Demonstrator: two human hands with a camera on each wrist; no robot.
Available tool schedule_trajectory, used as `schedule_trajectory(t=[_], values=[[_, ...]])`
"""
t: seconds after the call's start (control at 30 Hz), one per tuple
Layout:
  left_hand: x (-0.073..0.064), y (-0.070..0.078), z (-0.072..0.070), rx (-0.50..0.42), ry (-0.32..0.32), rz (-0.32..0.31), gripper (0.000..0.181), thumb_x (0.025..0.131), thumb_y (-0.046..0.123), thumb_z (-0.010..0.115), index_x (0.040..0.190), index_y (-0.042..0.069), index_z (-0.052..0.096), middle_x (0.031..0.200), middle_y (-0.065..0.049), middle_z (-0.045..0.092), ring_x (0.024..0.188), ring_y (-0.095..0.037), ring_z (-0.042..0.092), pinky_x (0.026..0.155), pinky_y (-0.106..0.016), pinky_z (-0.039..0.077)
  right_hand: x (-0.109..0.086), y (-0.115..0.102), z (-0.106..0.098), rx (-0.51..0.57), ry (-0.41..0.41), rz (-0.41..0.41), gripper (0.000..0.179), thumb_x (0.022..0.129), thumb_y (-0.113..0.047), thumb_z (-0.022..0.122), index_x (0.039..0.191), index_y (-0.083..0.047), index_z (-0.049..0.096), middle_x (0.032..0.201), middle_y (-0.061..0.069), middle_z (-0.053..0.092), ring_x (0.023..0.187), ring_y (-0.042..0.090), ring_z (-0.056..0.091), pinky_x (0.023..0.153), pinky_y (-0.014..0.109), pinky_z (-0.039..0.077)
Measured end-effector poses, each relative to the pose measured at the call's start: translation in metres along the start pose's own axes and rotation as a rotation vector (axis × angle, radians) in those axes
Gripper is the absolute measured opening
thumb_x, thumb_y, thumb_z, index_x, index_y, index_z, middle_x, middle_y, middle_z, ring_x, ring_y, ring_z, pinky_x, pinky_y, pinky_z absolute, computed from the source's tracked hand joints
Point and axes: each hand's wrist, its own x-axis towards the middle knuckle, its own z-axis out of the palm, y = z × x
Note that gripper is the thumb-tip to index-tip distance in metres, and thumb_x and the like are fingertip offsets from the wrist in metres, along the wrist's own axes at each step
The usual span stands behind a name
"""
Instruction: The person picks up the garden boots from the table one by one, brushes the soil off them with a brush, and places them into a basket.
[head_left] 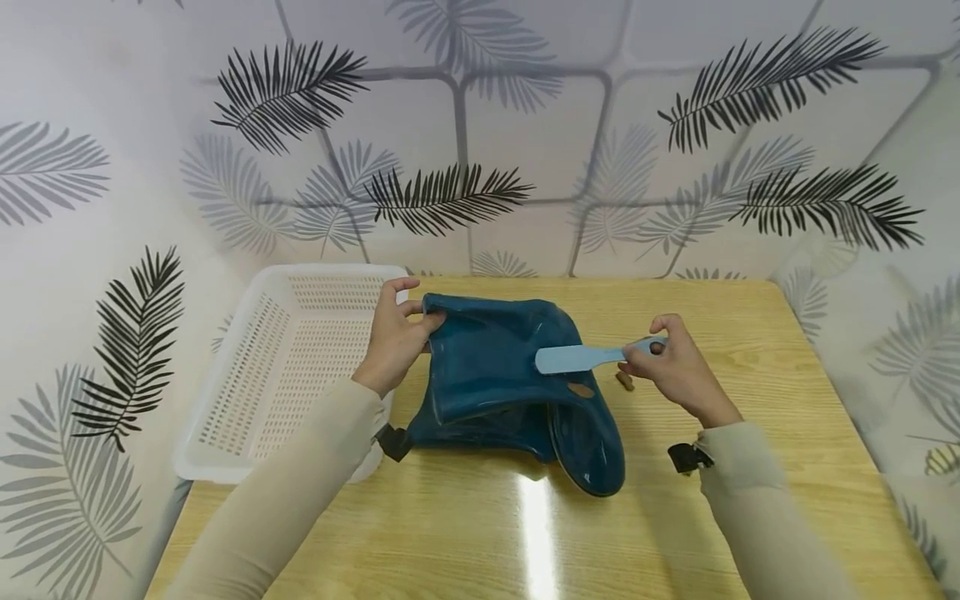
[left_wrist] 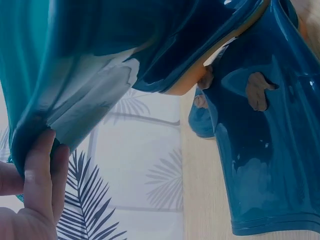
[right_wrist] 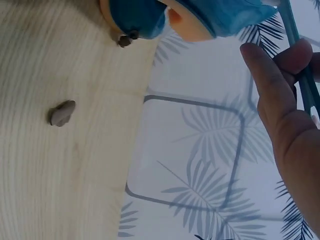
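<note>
A dark blue rubber boot [head_left: 487,358] lies on its side in the air over the table, a brown mud patch [head_left: 580,389] near its ankle. My left hand [head_left: 397,337] pinches the rim of its shaft, fingers and thumb on either side in the left wrist view. Under it a second blue boot [left_wrist: 250,165] rests on the table, with mud [left_wrist: 257,91] stuck to it. My right hand [head_left: 670,367] grips the handle of a light blue brush [head_left: 570,358], its flat back facing up. The brush head overlaps the upper boot's side; its underside is hidden.
A white perforated plastic basket [head_left: 213,400] stands at the left of the wooden table [head_left: 750,350]. Loose brown clumps [right_wrist: 62,113] lie on the wood right of the boots. Behind the table rises a wall [head_left: 525,125] with a leaf pattern.
</note>
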Motion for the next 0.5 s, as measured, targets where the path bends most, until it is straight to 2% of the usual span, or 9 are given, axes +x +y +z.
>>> schedule_trajectory(t=[0.13,0.23,0.3,0.37,0.5], values=[[-0.001,0.001,0.001,0.023,-0.004,-0.001,0.056,0.098,0.002,0.062,0.144,0.013,0.034,0.119,-0.017,0.061,0.072,-0.017,0.067,0.060,-0.029,0.053,0.005,-0.009,-0.007,0.087,-0.003,0.010,0.037,0.101,-0.001,0.051,0.106,-0.011,0.016,0.091,0.019,0.047,0.088,0.014,0.072,0.085,0.028,0.056],[-0.001,0.002,0.001,0.021,-0.007,0.008,0.055,0.098,0.002,0.062,0.144,0.013,0.034,0.119,-0.017,0.061,0.074,-0.018,0.067,0.060,-0.029,0.054,0.009,-0.015,-0.004,0.172,-0.003,-0.008,0.036,0.101,-0.002,0.050,0.106,-0.012,0.016,0.092,0.017,0.045,0.088,0.014,0.073,0.086,0.029,0.056],[-0.002,0.002,0.001,0.012,-0.015,0.014,0.055,0.098,0.002,0.062,0.144,0.013,0.034,0.118,-0.017,0.061,0.074,-0.019,0.067,0.060,-0.029,0.054,0.011,-0.016,0.001,0.200,-0.016,-0.025,0.035,0.101,-0.001,0.050,0.106,-0.012,0.017,0.095,0.019,0.049,0.088,0.015,0.072,0.087,0.031,0.056],[-0.002,0.002,0.001,0.004,-0.023,0.013,0.055,0.098,0.002,0.062,0.144,0.014,0.034,0.117,-0.017,0.061,0.072,-0.019,0.066,0.059,-0.029,0.053,0.011,-0.014,0.006,0.189,-0.032,-0.033,0.034,0.101,-0.001,0.050,0.106,-0.011,0.018,0.098,0.021,0.052,0.089,0.016,0.072,0.087,0.033,0.056],[-0.003,0.001,-0.001,-0.013,-0.010,0.009,0.056,0.097,0.000,0.062,0.144,0.014,0.034,0.114,-0.017,0.061,0.069,-0.017,0.065,0.057,-0.028,0.053,0.008,-0.007,0.006,0.058,-0.026,-0.032,0.034,0.100,-0.002,0.050,0.108,-0.009,0.018,0.103,0.026,0.056,0.088,0.014,0.071,0.086,0.031,0.056]])
